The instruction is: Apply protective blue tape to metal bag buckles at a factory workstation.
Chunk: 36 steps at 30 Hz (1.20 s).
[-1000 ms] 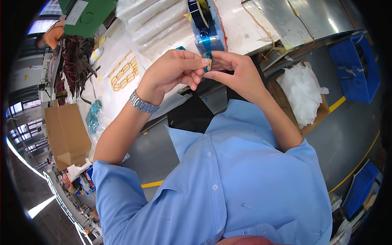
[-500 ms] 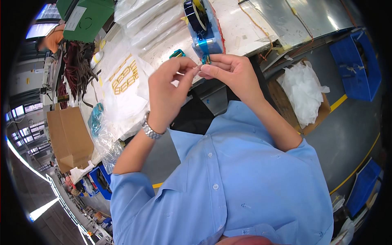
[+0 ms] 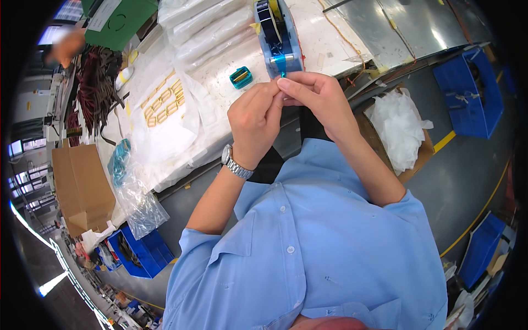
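Observation:
My left hand (image 3: 256, 120), with a metal watch on its wrist, is closed, its fingertips pressed against those of my right hand (image 3: 324, 102). The right hand is closed in a pinch at the end of a blue tape strip (image 3: 283, 75), which hangs from a light-blue tape dispenser (image 3: 297, 55) just beyond. Whatever lies between the fingertips is mostly hidden. A dark-blue tape roll (image 3: 269, 25) sits in the dispenser. Left of it on the white table lies a gold buckle wrapped in blue film (image 3: 241, 77).
Gold rectangular frames (image 3: 165, 104) lie in rows on white sheeting at the left. Clear-wrapped bundles (image 3: 198, 33) fill the table's back. A cardboard box of white plastic (image 3: 399, 132) stands at right, near a blue bin (image 3: 467, 102). A brown carton (image 3: 82, 187) stands at left.
My left hand has moved right and turned, its fingers now closed against the right hand's. The film-wrapped buckle on the table shows more fully. The view has shifted slightly.

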Available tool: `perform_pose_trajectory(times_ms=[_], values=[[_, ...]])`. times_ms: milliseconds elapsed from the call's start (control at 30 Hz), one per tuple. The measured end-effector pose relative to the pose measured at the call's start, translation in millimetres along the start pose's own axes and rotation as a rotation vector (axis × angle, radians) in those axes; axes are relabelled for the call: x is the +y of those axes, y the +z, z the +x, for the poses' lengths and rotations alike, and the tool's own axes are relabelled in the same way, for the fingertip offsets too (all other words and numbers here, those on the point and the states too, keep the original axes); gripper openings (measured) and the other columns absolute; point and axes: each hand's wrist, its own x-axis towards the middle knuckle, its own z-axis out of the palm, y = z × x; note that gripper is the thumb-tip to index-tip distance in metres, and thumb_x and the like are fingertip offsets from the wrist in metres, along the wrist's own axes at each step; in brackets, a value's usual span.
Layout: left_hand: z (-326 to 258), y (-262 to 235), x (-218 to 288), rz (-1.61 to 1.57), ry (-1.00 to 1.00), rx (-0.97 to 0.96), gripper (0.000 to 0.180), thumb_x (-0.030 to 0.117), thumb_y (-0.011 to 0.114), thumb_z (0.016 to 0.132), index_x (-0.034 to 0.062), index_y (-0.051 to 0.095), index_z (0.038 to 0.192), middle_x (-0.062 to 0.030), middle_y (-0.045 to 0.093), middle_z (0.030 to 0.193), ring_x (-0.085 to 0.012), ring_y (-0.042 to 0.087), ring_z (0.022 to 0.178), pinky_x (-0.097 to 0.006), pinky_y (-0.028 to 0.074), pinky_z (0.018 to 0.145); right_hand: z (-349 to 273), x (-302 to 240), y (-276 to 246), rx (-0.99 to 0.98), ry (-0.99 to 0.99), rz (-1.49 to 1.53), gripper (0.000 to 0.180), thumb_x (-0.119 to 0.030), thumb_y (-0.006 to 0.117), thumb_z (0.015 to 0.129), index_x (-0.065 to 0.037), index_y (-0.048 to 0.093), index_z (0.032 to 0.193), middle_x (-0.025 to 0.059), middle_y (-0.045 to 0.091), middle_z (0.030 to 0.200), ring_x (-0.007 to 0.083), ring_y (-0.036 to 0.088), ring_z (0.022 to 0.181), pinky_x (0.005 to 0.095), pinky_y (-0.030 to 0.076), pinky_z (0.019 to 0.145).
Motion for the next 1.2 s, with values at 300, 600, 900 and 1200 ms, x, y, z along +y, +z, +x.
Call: perform_pose_trajectory(times_ms=[300,600,900,1200], values=[[1,0,3,-0.034,-0.107,-0.024,0.010,-0.003,0.070,0.098,-0.0030,0.076,0.106,-0.0109,0.077,0.088,-0.0185,0.076,0.075,-0.030,0.060,0.069,4,7,5,0.067,-0.129,-0.013,0.037,-0.022,0.080,0.101,0.008,0.076,0.120,0.0096,0.081,0.100,0.0096,0.074,0.088,0.0237,0.060,0.080],[2,5,6,-0.025,-0.118,0.009,0.011,0.000,0.070,0.100,-0.0022,0.077,0.107,-0.0111,0.079,0.086,-0.0178,0.077,0.073,-0.030,0.060,0.068,6,1,5,0.085,-0.139,-0.015,0.032,-0.020,0.080,0.100,0.009,0.078,0.112,0.0088,0.080,0.092,0.0082,0.071,0.081,0.0227,0.058,0.074],[-36,10,9,-0.088,-0.267,-0.077,0.013,0.001,0.068,0.102,-0.0041,0.077,0.109,-0.0117,0.079,0.089,-0.0176,0.078,0.074,-0.028,0.061,0.069,-16,27,-2,0.063,0.023,0.031,0.030,-0.018,0.078,0.102,0.008,0.077,0.116,0.0065,0.077,0.088,0.0074,0.068,0.079,0.0230,0.056,0.073],[-60,-16,27,-0.217,-0.338,-0.019,0.015,-0.001,0.068,0.103,-0.0046,0.076,0.115,-0.0102,0.080,0.098,-0.0144,0.077,0.082,-0.028,0.060,0.072,-40,10,-7,-0.222,-0.125,-0.327,0.042,-0.015,0.069,0.107,0.004,0.064,0.144,0.0092,0.078,0.114,0.0103,0.073,0.099,0.0268,0.059,0.091]])
